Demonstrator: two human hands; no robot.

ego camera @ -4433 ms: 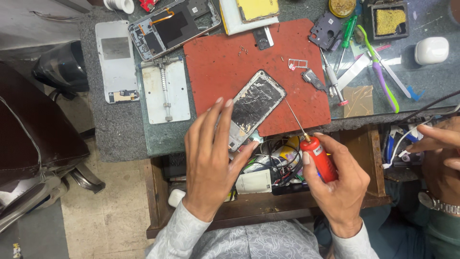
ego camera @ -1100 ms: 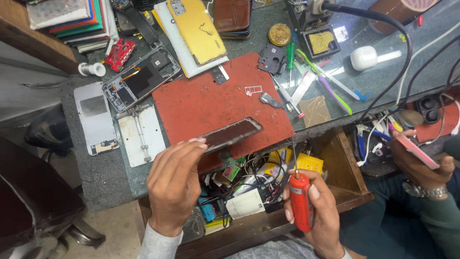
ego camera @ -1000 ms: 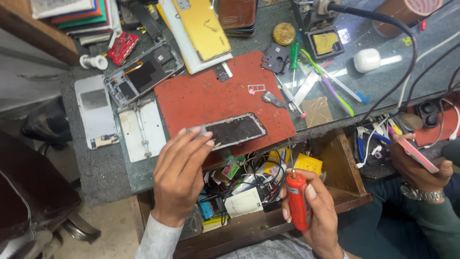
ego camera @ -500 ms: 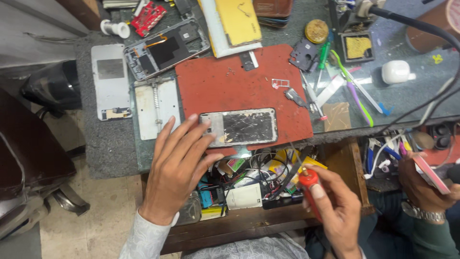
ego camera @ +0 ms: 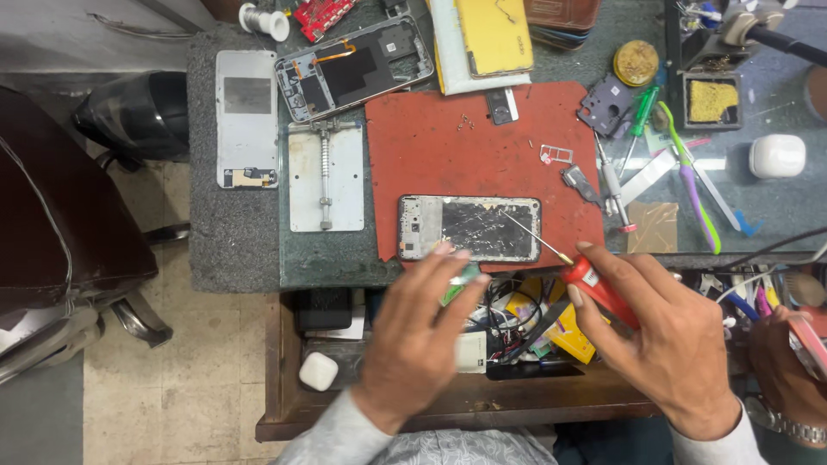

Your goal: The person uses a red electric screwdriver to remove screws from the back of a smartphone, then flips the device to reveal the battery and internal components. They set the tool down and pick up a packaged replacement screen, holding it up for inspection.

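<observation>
Red rubber work mat [ego camera: 448, 164] covers the middle of the stone bench top, and at its near edge lies a flat dark phone frame with a cracked, scuffed panel [ego camera: 469, 228], long side running left to right. The left hand [ego camera: 422, 331] hovers just near of it, fingers spread apart and holding nothing, the fingertips [ego camera: 444, 250] reaching the frame's near rim. The right hand [ego camera: 668, 331] is clamped around a red-handled screwdriver [ego camera: 594, 284], whose thin metal shaft slants far and left so that its tip rests on the right part of the panel. Below both hands an open wooden drawer [ego camera: 465, 400] shows tangled wires and small parts. Left of the mat sits a silver metal clamp plate [ego camera: 326, 176], and farther left a grey phone back cover [ego camera: 247, 116]. At the right edge another person's hand [ego camera: 788, 362] holds a pinkish phone.
</observation>
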